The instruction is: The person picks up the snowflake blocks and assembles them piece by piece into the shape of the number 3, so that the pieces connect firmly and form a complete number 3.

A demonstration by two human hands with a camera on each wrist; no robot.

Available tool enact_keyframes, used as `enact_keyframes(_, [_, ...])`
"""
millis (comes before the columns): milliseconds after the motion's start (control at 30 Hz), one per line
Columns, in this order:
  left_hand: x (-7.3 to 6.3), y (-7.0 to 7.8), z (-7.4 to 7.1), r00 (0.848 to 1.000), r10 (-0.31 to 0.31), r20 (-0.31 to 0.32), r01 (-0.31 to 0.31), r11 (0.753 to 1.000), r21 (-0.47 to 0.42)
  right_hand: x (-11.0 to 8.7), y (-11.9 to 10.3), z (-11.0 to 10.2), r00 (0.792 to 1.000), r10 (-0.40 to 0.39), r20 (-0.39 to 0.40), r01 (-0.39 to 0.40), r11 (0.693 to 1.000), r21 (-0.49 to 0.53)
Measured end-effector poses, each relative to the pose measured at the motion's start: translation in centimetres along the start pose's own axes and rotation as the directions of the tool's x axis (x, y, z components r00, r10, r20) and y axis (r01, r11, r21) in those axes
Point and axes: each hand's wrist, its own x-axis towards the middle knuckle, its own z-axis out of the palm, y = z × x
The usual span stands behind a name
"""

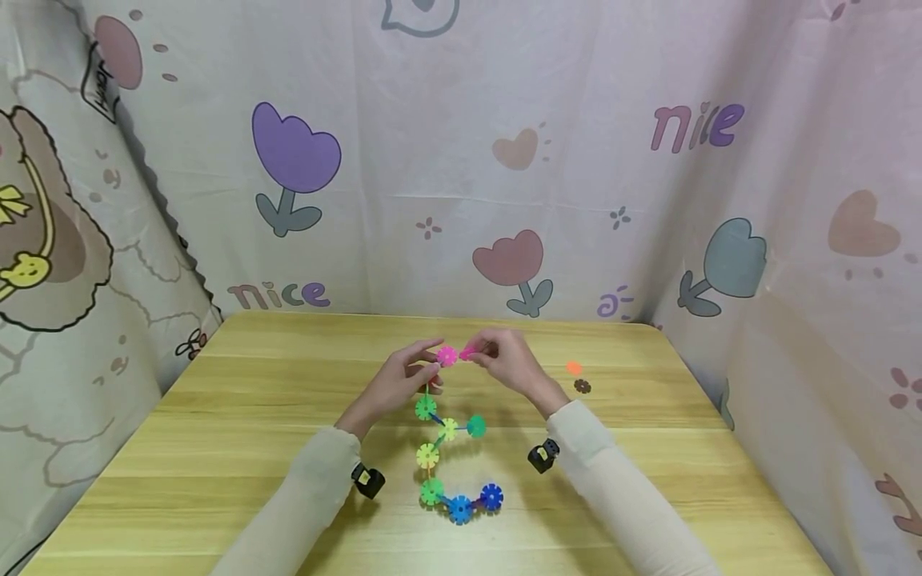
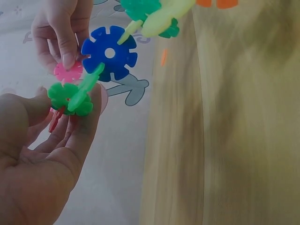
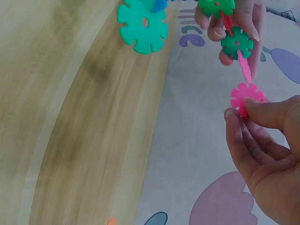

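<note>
A chain of interlocking notched plastic discs (image 1: pixel 428 456) in several colours runs down the table. My left hand (image 1: pixel 392 380) holds its far end, fingers curled around a green disc (image 2: pixel 70 98) and a red disc (image 2: pixel 56 119). At the tip of this end, a pink disc (image 1: pixel 446 356) is slotted into a dark green disc (image 3: pixel 236 43). My right hand (image 1: pixel 507 360) pinches another pink disc (image 3: pixel 246 97) between thumb and fingers. Its edge is right at the chain's pink disc in the right wrist view. A teal disc (image 1: pixel 476 426) branches off to the right of the chain.
On the wooden table (image 1: pixel 288 480), an orange disc (image 1: pixel 573 368) and a brown disc (image 1: pixel 582 386) lie loose, right of the right hand. Blue discs (image 1: pixel 460 510) form the chain's near end. A printed curtain (image 1: pixel 403 200) hangs behind the table and at both sides.
</note>
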Motion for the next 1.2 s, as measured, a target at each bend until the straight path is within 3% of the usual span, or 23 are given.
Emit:
enact_keyframes(267, [0.0, -0.1, 0.2, 1.0, -0.006, 0.001, 0.006, 1.0, 0.009, -0.1, -0.2, 0.9, 0.988, -0.144, -0.062, 0.139, 0.987, -0.082])
enact_keyframes(633, [0.2, -0.4, 0.3, 1.0, 0.013, -0.014, -0.013, 1.0, 0.008, 0.1, -0.4, 1.6, 0.964, -0.238, -0.121, 0.221, 0.965, -0.141])
enact_keyframes(1200, [0.1, -0.2, 0.2, 0.999, -0.034, -0.004, 0.034, 0.999, -0.009, 0.0, -0.2, 1.4, 0.973, -0.223, -0.058, 0.216, 0.97, -0.11])
